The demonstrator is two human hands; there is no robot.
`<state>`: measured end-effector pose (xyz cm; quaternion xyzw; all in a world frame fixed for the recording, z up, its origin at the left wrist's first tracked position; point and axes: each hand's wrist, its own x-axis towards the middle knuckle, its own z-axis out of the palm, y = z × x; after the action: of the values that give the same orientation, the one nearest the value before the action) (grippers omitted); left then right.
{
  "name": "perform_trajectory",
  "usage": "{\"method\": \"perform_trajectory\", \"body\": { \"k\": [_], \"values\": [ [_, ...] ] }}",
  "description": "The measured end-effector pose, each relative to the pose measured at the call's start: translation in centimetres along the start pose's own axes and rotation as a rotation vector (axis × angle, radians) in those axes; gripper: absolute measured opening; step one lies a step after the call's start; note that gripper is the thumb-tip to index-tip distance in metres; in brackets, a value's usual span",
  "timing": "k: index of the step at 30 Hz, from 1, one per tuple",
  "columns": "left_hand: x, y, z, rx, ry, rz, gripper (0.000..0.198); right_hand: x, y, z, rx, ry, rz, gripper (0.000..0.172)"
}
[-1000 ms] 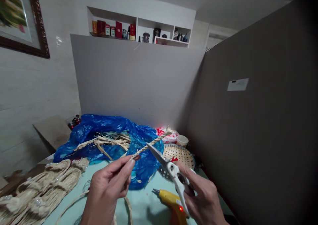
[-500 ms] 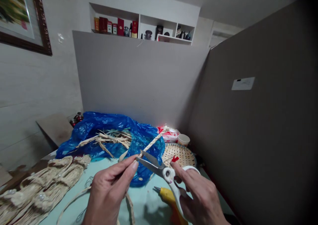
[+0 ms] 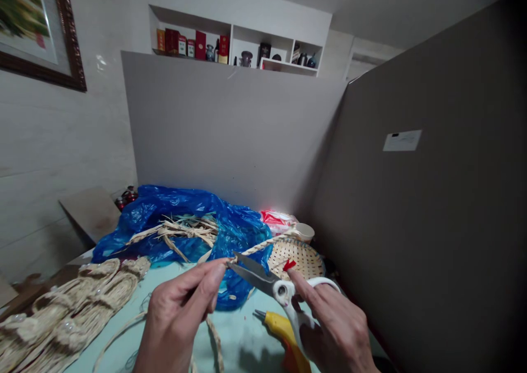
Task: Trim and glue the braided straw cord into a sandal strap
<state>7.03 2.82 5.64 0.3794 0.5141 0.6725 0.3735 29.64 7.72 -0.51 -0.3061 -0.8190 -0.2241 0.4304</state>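
Observation:
Between thumb and forefinger, my left hand (image 3: 181, 307) pinches a braided straw cord (image 3: 261, 246) close to one spot. One end of the cord sticks out to the upper right; a lower length (image 3: 214, 343) hangs under the hand. My right hand (image 3: 333, 323) grips white-handled scissors (image 3: 284, 290), its forefinger stretched along them. The scissor blades stand a little apart, their tips around the cord just beside my left fingertips. A yellow glue gun (image 3: 280, 326) lies on the table below the scissors.
Woven straw sandals (image 3: 86, 301) lie at left on the pale green table (image 3: 247, 343). Behind are a blue plastic bag (image 3: 242, 224) with loose straw (image 3: 185, 230), a woven basket (image 3: 304, 257), a paper cup (image 3: 304, 232) and a red-white packet (image 3: 276, 221). Grey panels (image 3: 230, 126) stand behind and right.
The cord's free end has swung down and to the right, toward the cup. My right hand and the scissors have shifted slightly right. My left hand keeps its pinch.

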Motion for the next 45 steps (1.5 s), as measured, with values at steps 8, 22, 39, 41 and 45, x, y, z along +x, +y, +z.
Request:
{"method": "perform_trajectory", "body": {
  "k": [8,22,39,41,45],
  "values": [
    [0.6,0.5,-0.4,-0.165,-0.121,-0.231,0.025,0.0,0.1,-0.2,-0.006,-0.019,-0.017,0.063],
    [0.0,0.5,-0.2,-0.173,-0.128,-0.298,0.032,0.7,0.1,-0.5,0.082,-0.002,-0.013,0.055],
    [-1.3,0.2,0.8,0.15,-0.216,-0.087,0.021,3.4,-2.0,-0.8,1.156,-0.005,1.063,0.044],
    [-1.8,0.0,1.3,0.188,-0.236,-0.073,0.021,3.7,-3.2,-1.2,1.254,-0.001,1.11,0.046],
    [-2.6,-0.9,1.9,0.196,-0.267,-0.136,0.02,4.2,-5.1,-1.8,1.36,-0.049,1.18,0.05]
  ]
}}
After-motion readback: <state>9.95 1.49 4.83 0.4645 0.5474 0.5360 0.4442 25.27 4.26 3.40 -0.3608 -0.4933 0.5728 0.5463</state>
